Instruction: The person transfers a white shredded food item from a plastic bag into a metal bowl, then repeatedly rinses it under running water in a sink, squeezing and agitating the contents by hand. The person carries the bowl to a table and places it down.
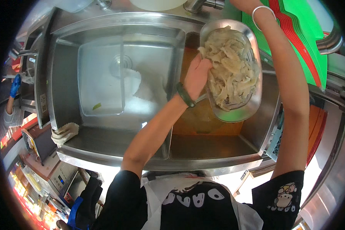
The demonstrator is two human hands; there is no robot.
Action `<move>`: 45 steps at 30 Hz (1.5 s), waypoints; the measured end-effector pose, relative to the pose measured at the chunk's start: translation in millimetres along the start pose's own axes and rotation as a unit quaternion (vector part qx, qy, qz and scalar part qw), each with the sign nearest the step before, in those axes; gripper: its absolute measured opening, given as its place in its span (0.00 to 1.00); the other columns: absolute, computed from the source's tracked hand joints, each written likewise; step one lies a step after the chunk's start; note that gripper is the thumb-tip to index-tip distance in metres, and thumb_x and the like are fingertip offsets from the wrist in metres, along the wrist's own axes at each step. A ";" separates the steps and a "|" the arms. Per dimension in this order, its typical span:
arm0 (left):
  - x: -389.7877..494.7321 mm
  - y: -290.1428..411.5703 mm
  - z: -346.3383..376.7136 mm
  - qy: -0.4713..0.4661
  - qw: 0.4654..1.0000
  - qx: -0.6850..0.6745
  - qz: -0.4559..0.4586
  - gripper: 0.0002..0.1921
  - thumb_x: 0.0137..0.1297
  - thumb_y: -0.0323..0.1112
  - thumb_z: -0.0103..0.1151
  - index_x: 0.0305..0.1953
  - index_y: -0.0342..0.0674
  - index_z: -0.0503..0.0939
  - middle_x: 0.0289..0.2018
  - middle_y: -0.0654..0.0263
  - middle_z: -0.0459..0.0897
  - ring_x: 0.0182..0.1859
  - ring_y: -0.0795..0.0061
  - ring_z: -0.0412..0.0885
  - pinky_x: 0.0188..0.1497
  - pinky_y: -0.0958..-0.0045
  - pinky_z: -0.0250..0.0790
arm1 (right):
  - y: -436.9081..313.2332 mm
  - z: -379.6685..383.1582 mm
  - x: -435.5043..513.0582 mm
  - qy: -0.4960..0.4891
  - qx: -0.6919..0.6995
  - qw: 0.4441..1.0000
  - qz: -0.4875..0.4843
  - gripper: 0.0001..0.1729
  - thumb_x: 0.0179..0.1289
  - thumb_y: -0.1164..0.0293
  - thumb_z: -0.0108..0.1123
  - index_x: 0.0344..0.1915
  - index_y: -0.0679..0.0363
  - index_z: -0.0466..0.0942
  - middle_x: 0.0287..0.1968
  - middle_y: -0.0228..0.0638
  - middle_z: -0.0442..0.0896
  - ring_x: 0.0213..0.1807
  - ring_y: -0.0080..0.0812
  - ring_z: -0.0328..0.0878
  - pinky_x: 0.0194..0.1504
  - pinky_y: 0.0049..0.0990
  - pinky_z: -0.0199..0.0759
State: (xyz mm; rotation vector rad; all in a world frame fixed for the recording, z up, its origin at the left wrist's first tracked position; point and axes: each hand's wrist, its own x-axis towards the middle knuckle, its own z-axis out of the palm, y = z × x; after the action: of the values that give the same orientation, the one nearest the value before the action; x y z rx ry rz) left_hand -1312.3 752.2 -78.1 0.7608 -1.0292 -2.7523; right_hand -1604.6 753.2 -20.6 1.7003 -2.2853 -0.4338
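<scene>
My left hand (197, 75) is closed on the left side of an oval metal tray (233, 116), its fingers against the food. Pale, translucent, wet-looking strips of food (230, 64) are heaped in the tray. It sits above the right basin of a stainless steel sink, where orange-brown liquid (195, 120) lies. A short metal rod (201, 97) shows beside my left wrist; where it leads is hidden. My right arm reaches past the tray's right side. Of my right hand (243, 3), only a part near the wrist shows at the top edge, below it a white bangle.
The left basin (64, 86) holds a clear plastic container (100, 86) and a green scrap (97, 106). A folded cloth (64, 134) drapes its front corner. Behind stands a metal faucet (194, 5); at right, stacked green and red plastic trays (299, 43). Another person's blue-gloved hand (15, 84) appears far left.
</scene>
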 end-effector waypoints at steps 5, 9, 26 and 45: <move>6.4 -0.9 -2.8 0.004 1.000 -0.030 0.000 0.14 0.63 0.30 0.42 0.47 0.32 0.70 0.40 0.67 0.74 0.43 0.77 0.68 0.50 0.76 0.62 | 12.9 4.6 7.4 -0.034 0.055 0.998 -0.017 0.10 0.50 0.79 0.53 0.35 0.64 0.77 0.42 0.48 0.78 0.42 0.50 0.77 0.44 0.41 0.73; 6.9 -3.0 -4.2 -0.015 0.999 -0.027 0.013 0.14 0.63 0.29 0.40 0.48 0.32 0.70 0.41 0.66 0.75 0.43 0.77 0.69 0.51 0.76 0.63 | 16.0 8.3 5.8 -0.053 0.046 0.997 0.006 0.09 0.49 0.81 0.51 0.31 0.66 0.78 0.39 0.50 0.78 0.41 0.51 0.77 0.43 0.41 0.73; 2.5 -1.9 0.5 -0.045 0.998 -0.012 0.045 0.17 0.63 0.29 0.40 0.51 0.31 0.70 0.43 0.64 0.76 0.45 0.76 0.71 0.51 0.76 0.64 | -8.5 -6.7 -23.9 0.043 0.077 0.995 0.050 0.14 0.54 0.76 0.51 0.40 0.69 0.77 0.46 0.56 0.77 0.49 0.49 0.75 0.51 0.41 0.69; -4.0 0.0 -7.8 0.033 0.997 0.075 0.001 0.11 0.58 0.33 0.47 0.41 0.36 0.74 0.36 0.65 0.75 0.37 0.73 0.74 0.41 0.70 0.70 | -158.0 -12.0 -268.1 0.058 0.818 0.332 0.465 0.27 0.69 0.54 0.50 0.56 0.65 0.70 0.53 0.36 0.76 0.51 0.29 0.73 0.52 0.26 0.66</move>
State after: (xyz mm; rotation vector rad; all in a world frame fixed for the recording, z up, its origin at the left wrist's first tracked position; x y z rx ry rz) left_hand -1305.0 748.7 -81.4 0.8632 -1.2319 -2.6518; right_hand -1385.3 966.6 -78.5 -0.2254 -2.5971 2.7576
